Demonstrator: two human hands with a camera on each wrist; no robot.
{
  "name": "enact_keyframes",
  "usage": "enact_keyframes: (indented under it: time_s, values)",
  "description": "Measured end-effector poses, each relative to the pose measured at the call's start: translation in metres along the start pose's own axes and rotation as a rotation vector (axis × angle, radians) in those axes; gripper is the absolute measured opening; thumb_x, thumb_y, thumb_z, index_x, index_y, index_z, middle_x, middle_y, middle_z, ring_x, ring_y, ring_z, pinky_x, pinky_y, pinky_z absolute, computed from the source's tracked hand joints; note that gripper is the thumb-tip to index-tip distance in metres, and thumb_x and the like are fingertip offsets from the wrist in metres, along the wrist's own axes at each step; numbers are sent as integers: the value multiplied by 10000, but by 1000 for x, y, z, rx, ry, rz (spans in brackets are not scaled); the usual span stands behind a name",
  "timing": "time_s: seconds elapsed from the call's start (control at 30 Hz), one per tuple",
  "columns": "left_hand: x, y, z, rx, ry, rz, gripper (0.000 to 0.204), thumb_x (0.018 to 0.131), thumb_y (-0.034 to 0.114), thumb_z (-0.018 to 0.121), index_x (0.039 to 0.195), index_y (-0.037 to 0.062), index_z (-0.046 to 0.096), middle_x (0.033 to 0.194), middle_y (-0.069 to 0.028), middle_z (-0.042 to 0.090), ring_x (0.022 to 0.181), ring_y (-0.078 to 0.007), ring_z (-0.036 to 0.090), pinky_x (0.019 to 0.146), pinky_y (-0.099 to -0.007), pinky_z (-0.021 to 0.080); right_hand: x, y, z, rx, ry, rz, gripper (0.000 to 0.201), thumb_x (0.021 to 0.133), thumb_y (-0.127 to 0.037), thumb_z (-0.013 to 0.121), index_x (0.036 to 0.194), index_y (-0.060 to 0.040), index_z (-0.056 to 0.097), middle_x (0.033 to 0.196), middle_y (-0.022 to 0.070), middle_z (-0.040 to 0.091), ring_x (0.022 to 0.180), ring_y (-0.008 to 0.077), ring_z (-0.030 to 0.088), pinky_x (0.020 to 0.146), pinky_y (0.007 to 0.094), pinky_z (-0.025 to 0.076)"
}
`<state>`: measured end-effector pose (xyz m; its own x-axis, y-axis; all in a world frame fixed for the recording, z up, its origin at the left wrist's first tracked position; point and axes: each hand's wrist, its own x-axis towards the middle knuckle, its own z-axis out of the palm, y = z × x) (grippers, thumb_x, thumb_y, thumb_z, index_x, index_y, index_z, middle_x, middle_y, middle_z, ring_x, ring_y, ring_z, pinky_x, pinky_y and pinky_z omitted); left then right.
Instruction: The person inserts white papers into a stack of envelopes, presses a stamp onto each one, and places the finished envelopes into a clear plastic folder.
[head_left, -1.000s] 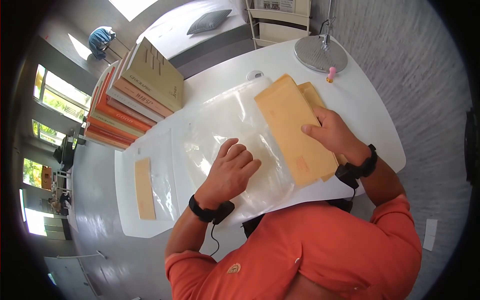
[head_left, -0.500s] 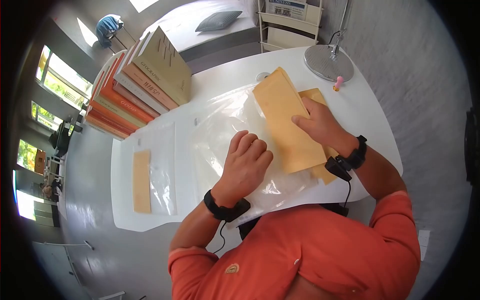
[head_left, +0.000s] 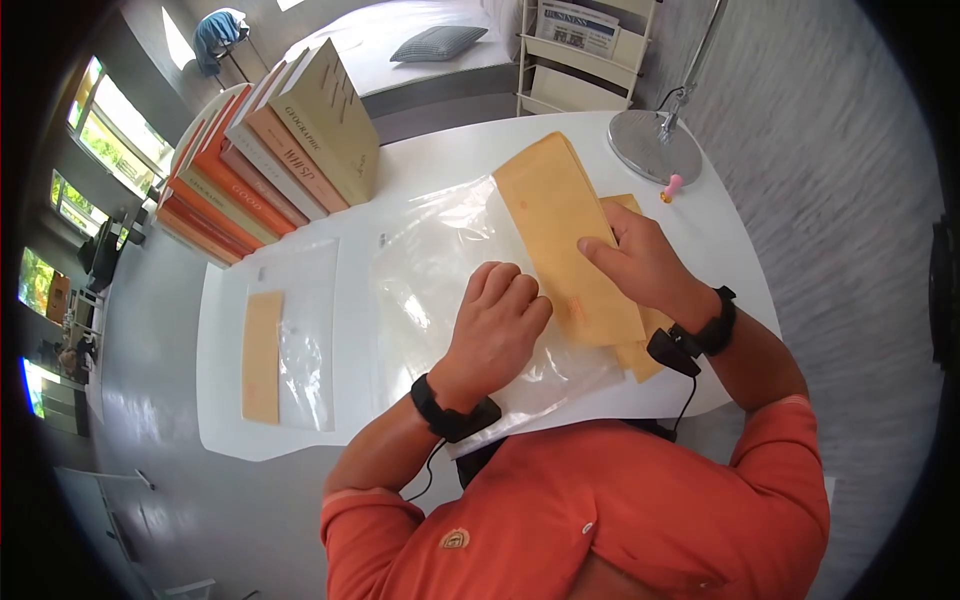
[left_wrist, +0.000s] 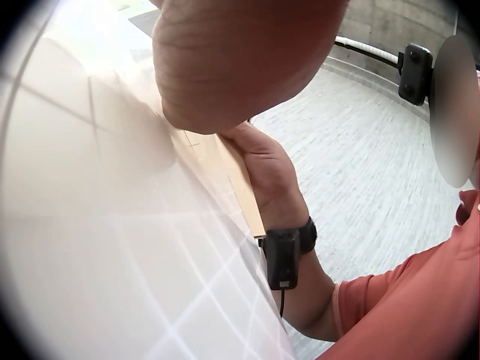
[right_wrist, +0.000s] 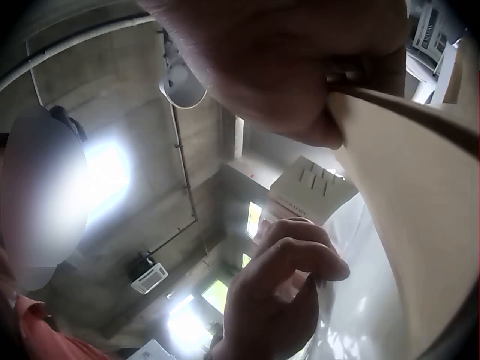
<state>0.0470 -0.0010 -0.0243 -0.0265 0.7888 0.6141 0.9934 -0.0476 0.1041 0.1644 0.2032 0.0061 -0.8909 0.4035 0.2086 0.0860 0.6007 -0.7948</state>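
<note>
My right hand [head_left: 645, 262] grips a tan paper envelope [head_left: 550, 220] by its right edge, thumb on top and fingers underneath. More tan envelopes [head_left: 652, 340] lie under it, largely covered. The held envelope overlaps the right side of clear plastic bags [head_left: 430, 235] lying on the white table. Above those bags is my left hand [head_left: 495, 325], its fingers loosely curled. In the right wrist view, the left hand [right_wrist: 274, 292] shows a gap between fingers and thumb, with nothing in it. The right wrist view also shows the envelope's edge [right_wrist: 405, 195] bent in the right hand's pinch.
Another clear plastic bag [head_left: 308, 350] with a tan envelope [head_left: 262, 350] lies on the table's left part. A row of upright books [head_left: 270, 150] stands at the far left. At the back right are a round metal lamp base [head_left: 655, 145] and a small pink-topped object [head_left: 671, 187].
The right hand has shifted the upper envelope leftward over the plastic bags, baring more of the envelopes beneath. The left hand has moved right, closer to the envelope. The head view has shifted slightly.
</note>
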Motion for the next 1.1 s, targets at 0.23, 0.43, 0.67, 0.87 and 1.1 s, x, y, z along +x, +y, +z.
enact_keyframes:
  time_s: [0.23, 0.43, 0.67, 0.87, 1.1]
  values:
    - [-8, -4, -1, -2, 43, -1, 160, 703, 8, 654, 849, 49, 606, 929, -71, 569, 997, -284, 565, 965, -426, 454, 30, 33, -27, 523, 7, 270, 270, 1006, -134, 571, 1193, 57, 610, 1052, 84, 706, 935, 124, 665, 828, 279, 547]
    - [-3, -2, 1, -18, 78, -2, 174, 690, 9, 656, 853, 50, 612, 925, -70, 570, 983, -282, 567, 950, -426, 459, 21, 27, 9, 105, 4, 107, 283, 965, -157, 630, 1138, 67, 633, 968, 70, 700, 835, 109, 643, 735, 274, 528]
    - [-2, -3, 1, -24, 99, 1, 181, 688, 37, 662, 864, 52, 624, 929, -70, 572, 984, -286, 566, 951, -430, 462, 0, 25, 26, 486, -340, 405, 292, 959, -115, 614, 1200, 48, 637, 991, 73, 691, 846, 113, 642, 723, 274, 526]
    - [14, 10, 4, -133, 117, 137, 242, 691, 106, 654, 926, 46, 658, 1056, -115, 612, 1086, -321, 577, 997, -448, 460, 15, 32, 56, 826, -557, 563, 266, 968, -87, 613, 1209, 24, 634, 1049, 71, 680, 881, 120, 653, 740, 268, 542]
    - [-89, -51, -90, -305, 419, -1025, 704, 898, 169, 714, 1473, -48, 369, 1445, -212, 469, 1332, -306, 475, 1087, -412, 404, 25, 13, 62, 863, -548, 375, 297, 989, -119, 648, 1258, 3, 613, 1172, 47, 669, 1039, 105, 623, 866, 255, 520]
